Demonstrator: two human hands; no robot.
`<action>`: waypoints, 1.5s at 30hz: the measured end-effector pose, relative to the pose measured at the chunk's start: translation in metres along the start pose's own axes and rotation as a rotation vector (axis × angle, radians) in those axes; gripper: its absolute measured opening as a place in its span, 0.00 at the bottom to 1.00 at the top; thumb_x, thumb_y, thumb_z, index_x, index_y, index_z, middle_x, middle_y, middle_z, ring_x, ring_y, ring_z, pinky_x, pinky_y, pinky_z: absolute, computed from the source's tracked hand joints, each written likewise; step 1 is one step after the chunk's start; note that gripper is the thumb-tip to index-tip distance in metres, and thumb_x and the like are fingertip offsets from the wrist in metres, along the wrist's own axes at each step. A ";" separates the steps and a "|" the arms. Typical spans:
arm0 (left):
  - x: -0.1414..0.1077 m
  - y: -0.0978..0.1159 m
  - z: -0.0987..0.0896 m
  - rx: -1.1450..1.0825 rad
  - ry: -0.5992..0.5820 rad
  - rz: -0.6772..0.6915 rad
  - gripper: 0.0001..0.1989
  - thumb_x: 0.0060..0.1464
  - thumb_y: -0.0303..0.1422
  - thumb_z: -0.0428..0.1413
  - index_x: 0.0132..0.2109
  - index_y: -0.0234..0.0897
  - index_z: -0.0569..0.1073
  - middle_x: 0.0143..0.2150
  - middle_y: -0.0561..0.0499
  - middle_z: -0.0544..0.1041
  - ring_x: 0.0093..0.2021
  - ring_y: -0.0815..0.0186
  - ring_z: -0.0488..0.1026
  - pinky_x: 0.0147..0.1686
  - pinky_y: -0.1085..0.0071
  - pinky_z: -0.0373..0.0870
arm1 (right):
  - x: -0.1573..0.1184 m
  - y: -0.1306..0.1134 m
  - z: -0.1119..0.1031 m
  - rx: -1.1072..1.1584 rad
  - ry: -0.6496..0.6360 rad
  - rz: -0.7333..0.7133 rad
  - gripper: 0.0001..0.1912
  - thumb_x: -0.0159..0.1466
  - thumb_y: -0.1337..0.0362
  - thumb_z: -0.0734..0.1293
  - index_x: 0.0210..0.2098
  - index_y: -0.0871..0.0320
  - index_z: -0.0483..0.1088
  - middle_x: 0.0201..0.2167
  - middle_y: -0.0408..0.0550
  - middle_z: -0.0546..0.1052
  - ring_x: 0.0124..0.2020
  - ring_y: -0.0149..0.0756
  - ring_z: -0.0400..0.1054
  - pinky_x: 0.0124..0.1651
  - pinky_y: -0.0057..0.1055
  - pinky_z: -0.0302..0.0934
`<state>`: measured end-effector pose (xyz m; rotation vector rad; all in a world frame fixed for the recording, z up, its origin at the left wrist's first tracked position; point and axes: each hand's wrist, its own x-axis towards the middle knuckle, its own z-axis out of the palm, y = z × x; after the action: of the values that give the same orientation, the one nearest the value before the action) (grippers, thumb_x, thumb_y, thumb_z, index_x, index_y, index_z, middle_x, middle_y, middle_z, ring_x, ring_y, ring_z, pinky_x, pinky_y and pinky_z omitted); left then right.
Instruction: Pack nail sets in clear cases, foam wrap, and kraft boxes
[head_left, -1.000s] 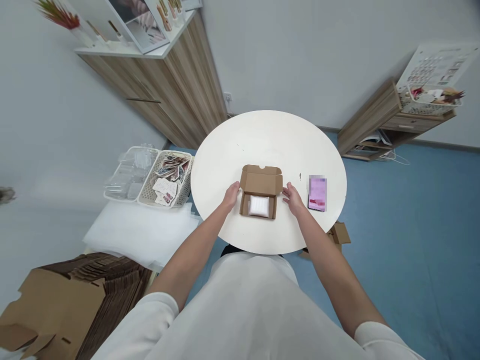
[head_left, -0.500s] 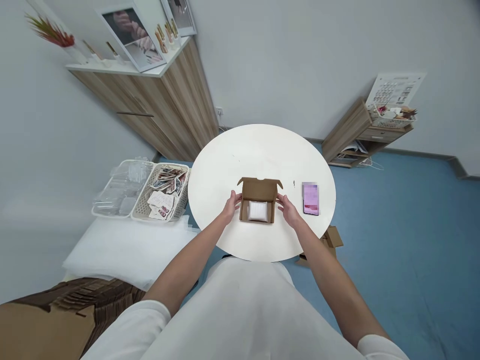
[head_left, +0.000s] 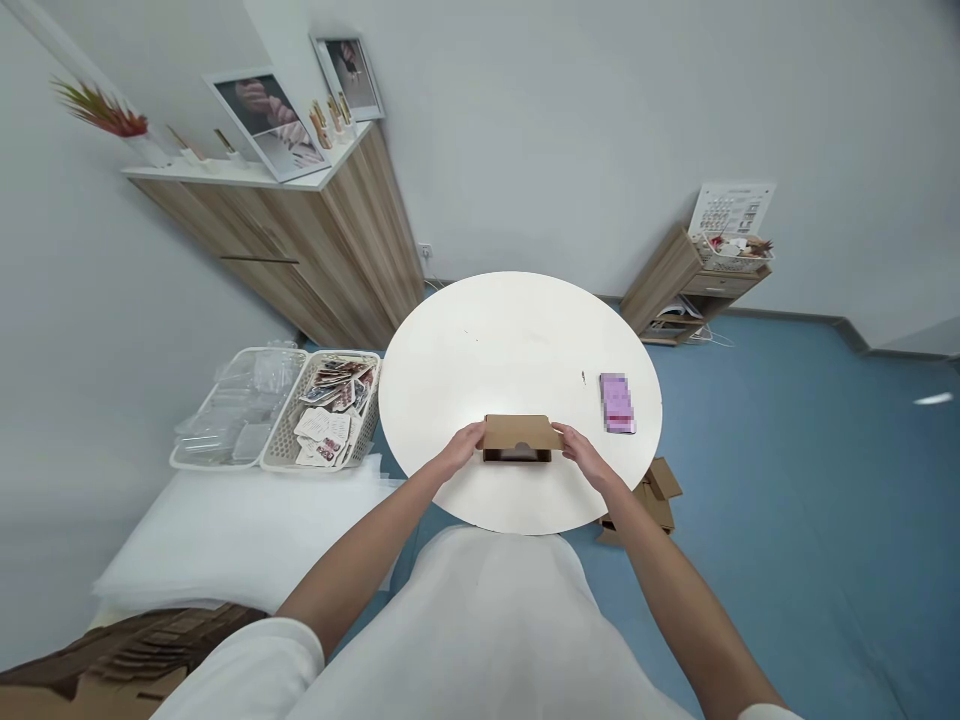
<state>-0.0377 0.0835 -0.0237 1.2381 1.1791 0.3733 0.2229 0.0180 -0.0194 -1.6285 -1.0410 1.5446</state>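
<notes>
Reaching over a round white table (head_left: 510,330) in a white shirt (head_left: 502,620), hands set at opposite ends of a small cardboard box (head_left: 517,434), just below the center of the frame. Resting on the near half of the tabletop, with the lid (head_left: 501,428) tilted forward over the opening and a dark gap showing beneath the lower edge. Touching the left end with the fingers of the left hand (head_left: 459,452); touching the right end of the lid with the fingers of the right hand (head_left: 587,458). Impossible to tell, for either hand, whether clamped on the cardboard or merely laid against it.

Lying right of the right hand, near the table's edge: a phone (head_left: 617,405), screen blurred. At far left, side by side: a basket (head_left: 366,432) of printed cards (head_left: 341,383) and another of clear plastic packaging (head_left: 240,410). Below those, spread toward the lower left: white sheets (head_left: 240,530), above stacked brown cardboard (head_left: 150,640) in the corner. On the blue floor (head_left: 787,470), partly hidden by the right forearm: an open carton (head_left: 664,480). Standing at upper left: a wood-grain cabinet (head_left: 352,250), topped with framed pictures (head_left: 274,125).
</notes>
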 end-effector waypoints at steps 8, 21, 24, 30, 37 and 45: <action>0.002 -0.036 0.013 0.208 0.168 0.048 0.25 0.49 0.39 0.50 0.54 0.35 0.59 0.55 0.40 0.61 0.37 0.66 0.70 0.38 0.69 0.66 | -0.018 0.021 0.034 -0.113 0.103 -0.089 0.28 0.56 0.47 0.58 0.54 0.49 0.58 0.54 0.47 0.62 0.50 0.40 0.59 0.51 0.40 0.55; -0.012 -0.044 0.023 0.779 0.284 0.371 0.10 0.51 0.32 0.48 0.40 0.44 0.71 0.51 0.46 0.63 0.54 0.54 0.56 0.49 0.55 0.56 | -0.025 0.048 0.051 -0.538 0.213 -0.119 0.29 0.54 0.48 0.61 0.53 0.52 0.59 0.58 0.52 0.51 0.59 0.46 0.45 0.57 0.44 0.45; -0.013 -0.048 0.023 0.784 0.283 0.367 0.12 0.52 0.33 0.47 0.43 0.44 0.70 0.53 0.46 0.62 0.55 0.54 0.55 0.49 0.55 0.55 | -0.024 0.050 0.050 -0.549 0.196 -0.100 0.31 0.54 0.47 0.60 0.54 0.54 0.57 0.58 0.53 0.51 0.59 0.46 0.44 0.57 0.44 0.46; -0.019 -0.062 0.022 0.636 0.299 0.248 0.26 0.49 0.37 0.50 0.56 0.41 0.57 0.56 0.45 0.61 0.56 0.55 0.54 0.51 0.56 0.54 | -0.027 0.053 0.047 -0.458 0.225 -0.148 0.33 0.54 0.48 0.60 0.56 0.53 0.52 0.56 0.51 0.56 0.57 0.42 0.50 0.57 0.42 0.48; -0.029 -0.066 0.021 0.530 0.166 0.200 0.35 0.42 0.35 0.55 0.58 0.42 0.52 0.55 0.46 0.62 0.56 0.55 0.57 0.52 0.57 0.53 | -0.030 0.057 0.053 -0.358 0.194 -0.092 0.33 0.52 0.50 0.63 0.55 0.52 0.53 0.54 0.49 0.61 0.55 0.43 0.54 0.56 0.44 0.47; -0.026 -0.036 0.004 0.444 0.182 0.352 0.32 0.45 0.41 0.53 0.58 0.41 0.54 0.47 0.45 0.65 0.48 0.60 0.64 0.47 0.64 0.60 | -0.029 0.027 0.039 -0.164 0.206 -0.140 0.32 0.55 0.49 0.61 0.56 0.52 0.51 0.50 0.50 0.66 0.53 0.40 0.57 0.55 0.41 0.50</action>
<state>-0.0575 0.0485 -0.0433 1.8417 1.2375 0.5100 0.1871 -0.0229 -0.0330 -1.7436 -1.1655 1.1994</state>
